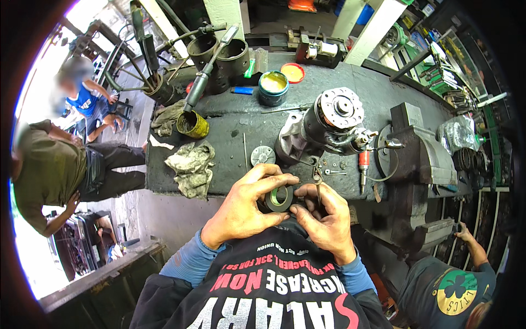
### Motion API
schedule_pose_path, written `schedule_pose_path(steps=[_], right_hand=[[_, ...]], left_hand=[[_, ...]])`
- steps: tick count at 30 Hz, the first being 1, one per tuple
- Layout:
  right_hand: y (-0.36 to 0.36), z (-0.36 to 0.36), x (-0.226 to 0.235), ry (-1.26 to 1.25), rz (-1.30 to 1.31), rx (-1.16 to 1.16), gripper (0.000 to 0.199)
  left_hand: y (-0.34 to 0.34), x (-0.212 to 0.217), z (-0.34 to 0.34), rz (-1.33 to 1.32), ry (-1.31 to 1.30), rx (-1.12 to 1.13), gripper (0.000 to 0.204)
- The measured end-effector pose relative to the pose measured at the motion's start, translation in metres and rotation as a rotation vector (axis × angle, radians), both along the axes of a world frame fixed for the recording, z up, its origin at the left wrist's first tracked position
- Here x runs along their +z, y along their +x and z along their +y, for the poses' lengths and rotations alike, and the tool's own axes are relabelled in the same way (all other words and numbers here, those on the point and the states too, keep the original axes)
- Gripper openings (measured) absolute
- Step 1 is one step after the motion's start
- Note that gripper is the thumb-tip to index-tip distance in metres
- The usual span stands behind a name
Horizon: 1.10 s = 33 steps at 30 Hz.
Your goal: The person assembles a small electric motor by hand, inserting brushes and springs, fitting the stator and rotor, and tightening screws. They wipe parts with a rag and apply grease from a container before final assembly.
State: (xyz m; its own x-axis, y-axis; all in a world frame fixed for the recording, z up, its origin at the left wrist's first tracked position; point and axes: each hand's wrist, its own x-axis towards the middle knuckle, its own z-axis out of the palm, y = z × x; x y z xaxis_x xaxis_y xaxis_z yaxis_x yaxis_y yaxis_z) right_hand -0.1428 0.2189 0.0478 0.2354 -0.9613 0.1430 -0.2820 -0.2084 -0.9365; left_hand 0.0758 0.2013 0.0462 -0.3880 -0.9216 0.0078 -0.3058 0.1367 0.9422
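My left hand (246,202) is curled around what looks like a roll of black tape (279,207), with a pale green inner ring, held just off the bench's near edge. On the roll's right side my right hand (330,219) has its thumb and fingers pinched together. A thin metal piece shows by its fingertips, but what they grip is hard to make out. Just beyond both hands a starter motor (312,129) stands on end on the bench. Left of the motor lies a round metal end cover (262,156). Small nuts and a bolt (335,172) lie to its right.
The dark workbench (224,123) carries a crumpled rag (190,167), a yellow can (193,125), an open grease tub (273,88), a red-handled tool (364,164) and a large vise (416,151). One person (52,164) stands at left; another (449,285) is at lower right.
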Motion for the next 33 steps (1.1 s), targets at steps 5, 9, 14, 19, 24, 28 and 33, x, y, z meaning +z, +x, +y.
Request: schedule_pose_path(steps=[5, 9, 14, 19, 24, 28, 33], right_hand=[[0.017, 0.004, -0.007, -0.073, 0.027, -0.057, 0.025], [0.023, 0.005, -0.005, -0.180, 0.116, -0.114, 0.028], [0.017, 0.000, 0.000, -0.288, 0.325, -0.098, 0.034], [0.008, -0.006, -0.001, -0.338, 0.409, -0.052, 0.037], [-0.001, -0.011, -0.006, -0.287, 0.331, -0.048, 0.033], [-0.008, -0.017, -0.011, -0.228, 0.186, -0.079, 0.028], [-0.014, -0.010, -0.008, -0.032, 0.046, -0.078, 0.038]], left_hand=[[0.018, -0.009, -0.014, 0.000, -0.015, -0.092, 0.071], [0.022, -0.010, -0.021, 0.003, -0.037, -0.122, 0.070], [0.019, -0.003, -0.025, -0.063, -0.078, -0.142, 0.067], [0.013, 0.000, -0.026, -0.110, -0.119, -0.148, 0.066], [0.008, -0.003, -0.029, -0.106, -0.177, -0.166, 0.068], [0.006, -0.003, -0.029, 0.057, 0.059, -0.175, 0.070], [0.002, -0.007, -0.029, 0.281, 0.366, -0.141, 0.071]])
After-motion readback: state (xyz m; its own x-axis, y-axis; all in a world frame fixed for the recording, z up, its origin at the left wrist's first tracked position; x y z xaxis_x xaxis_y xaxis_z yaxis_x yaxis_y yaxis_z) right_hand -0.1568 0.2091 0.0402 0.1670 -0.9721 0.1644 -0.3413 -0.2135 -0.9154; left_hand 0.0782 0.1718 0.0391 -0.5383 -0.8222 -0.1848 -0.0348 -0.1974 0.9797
